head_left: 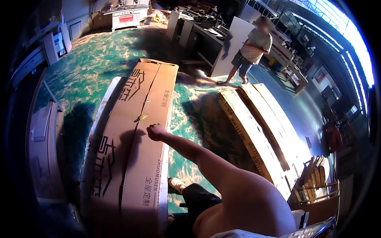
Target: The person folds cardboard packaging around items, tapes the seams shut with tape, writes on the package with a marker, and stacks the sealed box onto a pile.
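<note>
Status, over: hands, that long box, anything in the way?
Right hand curled over long carton, grip unclear. Left hand out of view. Carton lying flat. Small yellowish object on top.

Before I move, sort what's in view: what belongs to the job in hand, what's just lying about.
With the work, apparently:
long cardboard box, under the right hand
small yellowish object on its seam

Lying about, probably:
printed packaging on the right
wooden strips
leaning white panel
white machine in the background
</note>
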The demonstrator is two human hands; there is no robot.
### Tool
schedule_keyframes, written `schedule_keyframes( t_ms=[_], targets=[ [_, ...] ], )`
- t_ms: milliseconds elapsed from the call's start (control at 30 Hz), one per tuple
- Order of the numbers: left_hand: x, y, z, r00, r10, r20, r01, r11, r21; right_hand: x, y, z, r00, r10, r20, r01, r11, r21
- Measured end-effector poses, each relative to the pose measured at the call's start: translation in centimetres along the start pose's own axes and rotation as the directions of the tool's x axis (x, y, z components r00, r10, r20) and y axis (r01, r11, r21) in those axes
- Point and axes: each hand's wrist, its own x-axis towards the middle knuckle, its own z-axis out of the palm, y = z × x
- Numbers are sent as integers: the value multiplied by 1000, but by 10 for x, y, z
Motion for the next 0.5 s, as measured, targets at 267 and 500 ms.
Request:
schedule_keyframes(
  t_ms=[267, 500],
  targets=[
    [-136, 43, -33, 800, -565, 202, 593, 796, -120, 62, -47, 62, 974, -211, 79, 219, 970, -109],
    [-251, 120, -44, 198, -975, 102, 922, 150, -358, 40, 66, 19, 927, -363, 90, 373, 876, -308]
  ],
)
